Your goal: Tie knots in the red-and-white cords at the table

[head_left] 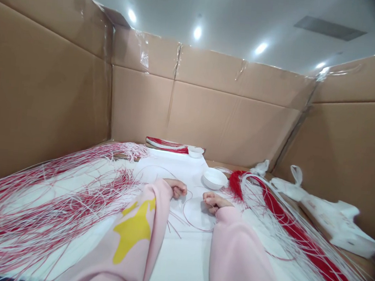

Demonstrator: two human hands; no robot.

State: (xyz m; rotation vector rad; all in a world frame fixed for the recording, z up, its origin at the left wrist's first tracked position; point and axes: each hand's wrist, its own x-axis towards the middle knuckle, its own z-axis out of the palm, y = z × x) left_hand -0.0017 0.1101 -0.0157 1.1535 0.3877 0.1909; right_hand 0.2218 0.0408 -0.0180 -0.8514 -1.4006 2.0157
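Left hand [176, 188] and right hand [214, 202] both curled closed, near the middle of the bench [183, 262]. A thin red-and-white strand loop [197, 213] lies between and just below them; cannot tell if either hand pinches it. Most strands are still loose: large strand pile [47, 202] along the left edge, red strand bundle [297, 237] along the right, flat bundle [167, 145] at the far edge. White bowl [214, 178] sits just ahead of the right hand.

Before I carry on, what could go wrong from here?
The thin loop by your left hand and right hand could snag on stray strands. The left pile lies crossed and could tangle further. The bowl sits beside the right pile, so reaching there could tip it.
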